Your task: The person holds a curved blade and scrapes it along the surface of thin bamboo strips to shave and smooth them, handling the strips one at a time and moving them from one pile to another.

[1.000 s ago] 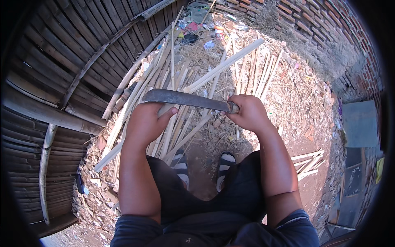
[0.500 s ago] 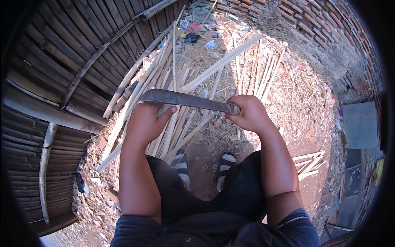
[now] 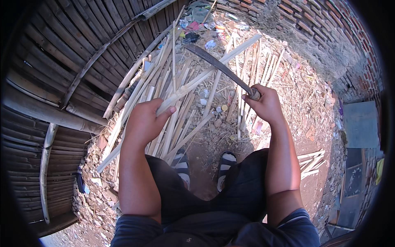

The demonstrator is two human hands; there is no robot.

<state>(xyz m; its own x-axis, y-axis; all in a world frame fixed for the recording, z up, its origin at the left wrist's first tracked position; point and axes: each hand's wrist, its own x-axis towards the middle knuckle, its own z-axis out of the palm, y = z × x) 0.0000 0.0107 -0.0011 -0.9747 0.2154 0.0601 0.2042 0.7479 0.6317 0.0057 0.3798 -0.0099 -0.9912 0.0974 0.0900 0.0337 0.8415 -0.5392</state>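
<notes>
My left hand is closed around a long, pale bamboo strip. The strip slants from the lower left, beneath that hand, up to the far right. My right hand grips the short handle of a machete. Its dark, slightly curved blade points up and to the left and passes over the strip, beyond my left hand. From this angle I cannot tell whether the blade touches the strip. Many more split bamboo strips lie on the ground under and around my left hand.
A bamboo-slat wall rises close on the left. Bricks form a wall at the far right. Colourful litter lies at the back. A small pile of short strips rests near my right forearm, and my sandalled feet stand below.
The machete has swung away from above my left hand, its tip moving far and right. My right hand has shifted right and slightly forward. My left hand stays on the bamboo strip.
</notes>
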